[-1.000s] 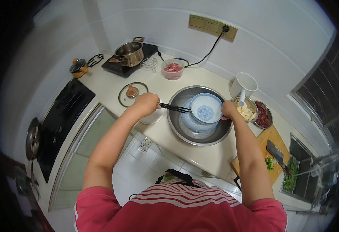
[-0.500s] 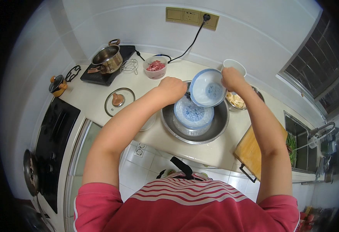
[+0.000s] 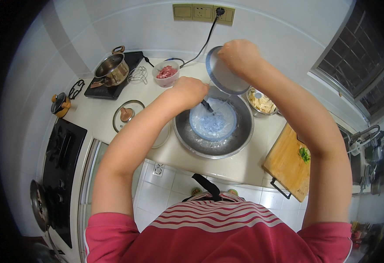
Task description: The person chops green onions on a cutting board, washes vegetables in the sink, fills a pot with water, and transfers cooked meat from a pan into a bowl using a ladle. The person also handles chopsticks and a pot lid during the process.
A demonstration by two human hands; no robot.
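Bowl point(image 3: 227, 79) out of basin point(image 3: 246, 127), 1 o'clock, R hand point(image 3: 241, 57) clamping rim; 2nd bowl point(image 3: 216, 126) still in; L hand point(image 3: 190, 92) clenched on prob. tongs point(image 3: 207, 105).

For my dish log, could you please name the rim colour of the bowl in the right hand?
The bowl's rim is blue, clearest in the head view.

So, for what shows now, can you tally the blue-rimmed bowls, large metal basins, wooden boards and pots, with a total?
Large round grey metal basin: 1
Blue-rimmed round bowls: 2 (upper bowl in the right hand, lower bowl in the basin)
Rectangular wooden board: 1
Pots: 2 (shiny metal pot, orange lidded pot)
Total: 6
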